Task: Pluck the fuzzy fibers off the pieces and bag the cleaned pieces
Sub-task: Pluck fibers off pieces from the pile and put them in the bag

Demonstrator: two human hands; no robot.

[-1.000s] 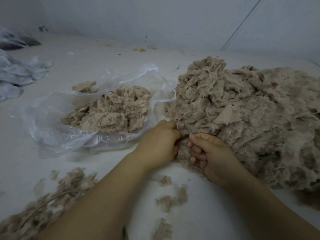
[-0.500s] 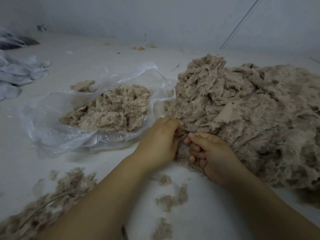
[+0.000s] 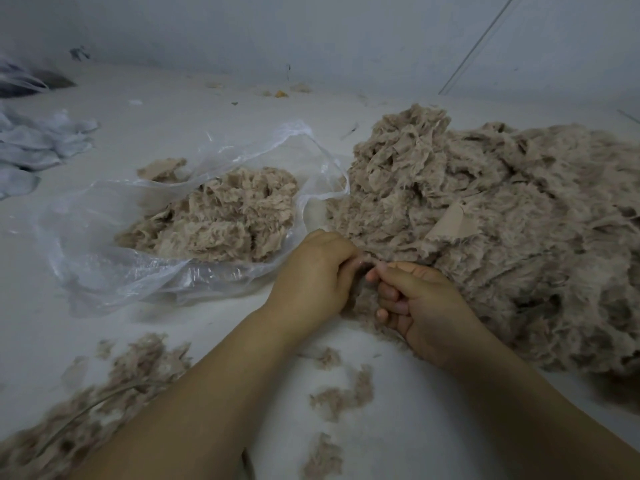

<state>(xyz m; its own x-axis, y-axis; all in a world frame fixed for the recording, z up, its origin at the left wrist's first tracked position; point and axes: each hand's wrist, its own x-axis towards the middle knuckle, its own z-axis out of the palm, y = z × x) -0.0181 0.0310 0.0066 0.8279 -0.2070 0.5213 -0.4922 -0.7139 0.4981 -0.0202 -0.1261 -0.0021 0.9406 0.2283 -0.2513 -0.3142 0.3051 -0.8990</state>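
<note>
Altogether two hands [image 3: 313, 271] [image 3: 420, 306], one bag [image 3: 104, 268]

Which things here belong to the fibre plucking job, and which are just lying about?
In the job: left hand and right hand gripping a fuzzy piece; big pile; clear plastic bag holding pieces; plucked fluff.
Lying about: pale cloth; yellow scrap.

1 head-worn view, forward and down, close over the white surface [image 3: 415, 427].
</note>
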